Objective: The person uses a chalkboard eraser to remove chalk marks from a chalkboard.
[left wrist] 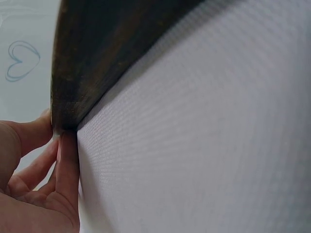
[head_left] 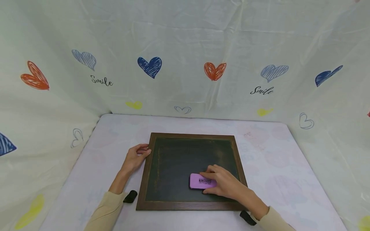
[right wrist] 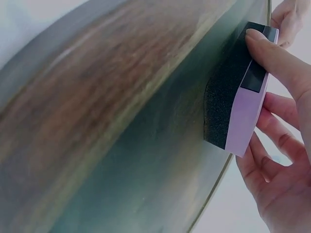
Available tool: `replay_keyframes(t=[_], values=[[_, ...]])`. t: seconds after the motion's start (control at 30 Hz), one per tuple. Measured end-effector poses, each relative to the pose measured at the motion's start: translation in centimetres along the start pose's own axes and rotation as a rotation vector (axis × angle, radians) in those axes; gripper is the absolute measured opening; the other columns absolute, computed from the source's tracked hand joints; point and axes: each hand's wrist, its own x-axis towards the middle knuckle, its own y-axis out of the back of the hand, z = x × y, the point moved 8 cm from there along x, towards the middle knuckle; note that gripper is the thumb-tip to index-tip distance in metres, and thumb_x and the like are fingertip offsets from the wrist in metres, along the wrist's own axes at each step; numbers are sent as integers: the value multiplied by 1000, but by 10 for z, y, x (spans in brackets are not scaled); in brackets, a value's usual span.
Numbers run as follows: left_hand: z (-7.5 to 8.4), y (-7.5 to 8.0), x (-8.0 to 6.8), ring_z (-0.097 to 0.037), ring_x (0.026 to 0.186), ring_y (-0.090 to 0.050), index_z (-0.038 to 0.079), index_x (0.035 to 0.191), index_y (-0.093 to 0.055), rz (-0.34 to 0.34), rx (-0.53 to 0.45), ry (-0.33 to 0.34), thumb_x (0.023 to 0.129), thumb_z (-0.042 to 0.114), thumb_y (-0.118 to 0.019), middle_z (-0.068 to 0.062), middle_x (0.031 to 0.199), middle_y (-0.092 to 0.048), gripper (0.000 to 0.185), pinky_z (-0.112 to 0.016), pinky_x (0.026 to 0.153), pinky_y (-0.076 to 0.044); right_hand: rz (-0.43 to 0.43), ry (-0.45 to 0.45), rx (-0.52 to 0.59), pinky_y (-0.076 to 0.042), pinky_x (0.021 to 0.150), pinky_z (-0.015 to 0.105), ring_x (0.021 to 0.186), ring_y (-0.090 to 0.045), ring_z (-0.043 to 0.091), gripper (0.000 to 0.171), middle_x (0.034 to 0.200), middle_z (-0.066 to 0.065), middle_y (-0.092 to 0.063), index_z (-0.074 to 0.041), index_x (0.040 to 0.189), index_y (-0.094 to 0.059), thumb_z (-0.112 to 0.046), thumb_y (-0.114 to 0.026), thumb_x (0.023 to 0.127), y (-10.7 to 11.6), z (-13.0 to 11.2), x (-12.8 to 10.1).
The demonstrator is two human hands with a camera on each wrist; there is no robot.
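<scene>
A chalkboard (head_left: 179, 160) with a brown wooden frame lies flat on the table. My left hand (head_left: 137, 158) grips its left edge; in the left wrist view the thumb (left wrist: 34, 133) and fingers (left wrist: 67, 167) meet the frame's rim. Over the lower right of the dark surface, my right hand (head_left: 224, 181) holds a purple magnetic board eraser (head_left: 199, 181) between thumb and fingers. The right wrist view shows the eraser's black felt side (right wrist: 228, 92) toward the board; whether it touches the surface I cannot tell.
A white patterned cloth covers the table (head_left: 274, 166). Behind and at both sides hangs a pale curtain (head_left: 185, 38) printed with hearts and "Smile". A black wrist device (head_left: 130, 196) sits by the left cuff, another (head_left: 247, 218) by the right.
</scene>
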Motion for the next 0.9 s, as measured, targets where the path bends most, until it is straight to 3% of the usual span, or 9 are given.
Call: replay_keyframes(t=[0.23, 0.57, 0.9], values=[[1, 2, -1, -37, 105, -65, -10, 133, -61, 9, 9, -8, 99, 12, -69, -27, 120, -67, 40, -27, 82, -48, 12, 14, 31, -44, 73, 20, 88, -48, 6, 59, 101, -5, -59, -7, 128, -73, -41, -87, 82, 1, 4, -4], [-1, -1, -1, -36, 106, -65, -9, 133, -61, 7, 18, 13, 100, 14, -69, -26, 120, -67, 41, -35, 86, -49, 49, 44, 15, -47, 74, 19, 88, -50, 5, 60, 105, -4, -61, -5, 127, -73, -42, -88, 81, 9, 10, -6], [0, -2, -2, -35, 104, -65, -8, 133, -61, 12, 25, 13, 100, 15, -69, -26, 120, -67, 41, -33, 84, -49, 103, 20, -15, -47, 73, 20, 89, -52, 6, 60, 107, -2, -61, -5, 127, -73, -40, -88, 81, 23, 26, -13]])
